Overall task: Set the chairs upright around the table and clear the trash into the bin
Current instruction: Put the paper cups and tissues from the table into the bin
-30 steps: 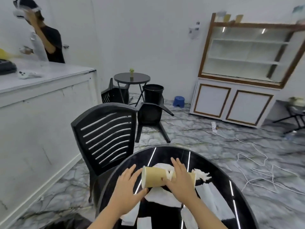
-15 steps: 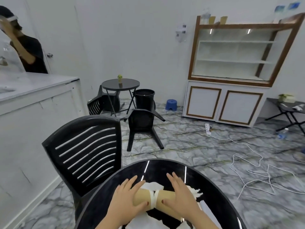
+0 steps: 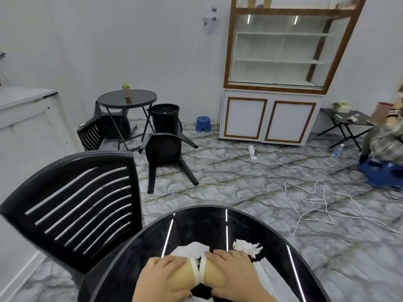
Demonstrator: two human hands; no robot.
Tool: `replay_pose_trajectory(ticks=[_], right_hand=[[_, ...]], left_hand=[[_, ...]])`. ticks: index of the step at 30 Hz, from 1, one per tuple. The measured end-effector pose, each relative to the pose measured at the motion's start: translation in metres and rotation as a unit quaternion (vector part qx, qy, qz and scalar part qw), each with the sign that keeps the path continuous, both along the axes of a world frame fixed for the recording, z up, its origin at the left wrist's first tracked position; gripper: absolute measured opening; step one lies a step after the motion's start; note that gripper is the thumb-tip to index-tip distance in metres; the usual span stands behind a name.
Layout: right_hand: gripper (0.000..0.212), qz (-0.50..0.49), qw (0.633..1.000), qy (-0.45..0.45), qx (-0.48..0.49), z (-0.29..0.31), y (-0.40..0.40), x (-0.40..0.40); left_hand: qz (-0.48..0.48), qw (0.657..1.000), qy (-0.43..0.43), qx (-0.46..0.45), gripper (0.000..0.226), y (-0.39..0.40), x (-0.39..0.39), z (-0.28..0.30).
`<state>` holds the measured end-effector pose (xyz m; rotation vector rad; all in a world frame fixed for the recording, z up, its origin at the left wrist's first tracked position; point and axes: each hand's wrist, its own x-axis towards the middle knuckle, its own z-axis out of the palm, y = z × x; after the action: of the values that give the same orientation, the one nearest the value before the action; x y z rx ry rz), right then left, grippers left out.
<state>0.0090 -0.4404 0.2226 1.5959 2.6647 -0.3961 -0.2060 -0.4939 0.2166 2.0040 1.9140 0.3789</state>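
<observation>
Two tan paper cups lie rim to rim on the black round table near me. My left hand grips the left cup and my right hand grips the right cup. White tissue scraps lie under and beside them. A black slatted chair stands upright at the table's left. Two more black chairs lie tipped over on the floor: one in the middle of the room, one by the far small table. A black bin stands behind them.
A small round table with a little plant stands at the back. A white counter runs along the left. White cable loops over the marble floor at right. A cabinet, a blue stool and a seated person are at the back and right.
The cups were raised in my hands, then lowered flat onto the tissues with their rims together. The view has turned right, so the person behind the counter has left the frame.
</observation>
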Motion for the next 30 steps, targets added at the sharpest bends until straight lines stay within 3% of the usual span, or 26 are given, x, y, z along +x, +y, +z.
replay_pose_trajectory(ticks=[4,11,14,15,18,21,30], right_hand=[[0.094,-0.011,1.000,-0.009,-0.010,-0.002,0.000,-0.001],[0.093,-0.039,0.999,-0.006,-0.011,0.008,-0.004,-0.004],[0.085,-0.038,0.999,0.007,-0.023,0.020,-0.004,-0.002],[0.084,-0.034,0.999,-0.007,-0.037,0.021,-0.003,0.001],[0.084,-0.063,0.995,0.030,-0.076,0.027,-0.005,0.009],[0.085,-0.065,0.993,0.064,-0.071,0.035,-0.010,0.014],[0.084,0.030,0.993,0.106,-0.038,0.057,-0.025,-0.020]], left_hand=[[-0.011,1.000,0.001,-0.018,0.082,0.007,-0.001,-0.022],[-0.019,0.999,0.045,-0.012,0.098,0.008,-0.003,-0.008],[0.015,0.999,0.044,0.001,0.075,0.011,0.000,0.014],[0.011,0.999,0.028,-0.035,0.068,0.008,0.000,0.018],[0.048,0.996,-0.004,-0.069,0.076,0.005,0.001,0.020],[0.100,0.989,-0.065,-0.084,0.055,-0.005,0.004,0.025],[0.206,0.967,-0.144,0.037,0.066,-0.065,0.002,0.053]])
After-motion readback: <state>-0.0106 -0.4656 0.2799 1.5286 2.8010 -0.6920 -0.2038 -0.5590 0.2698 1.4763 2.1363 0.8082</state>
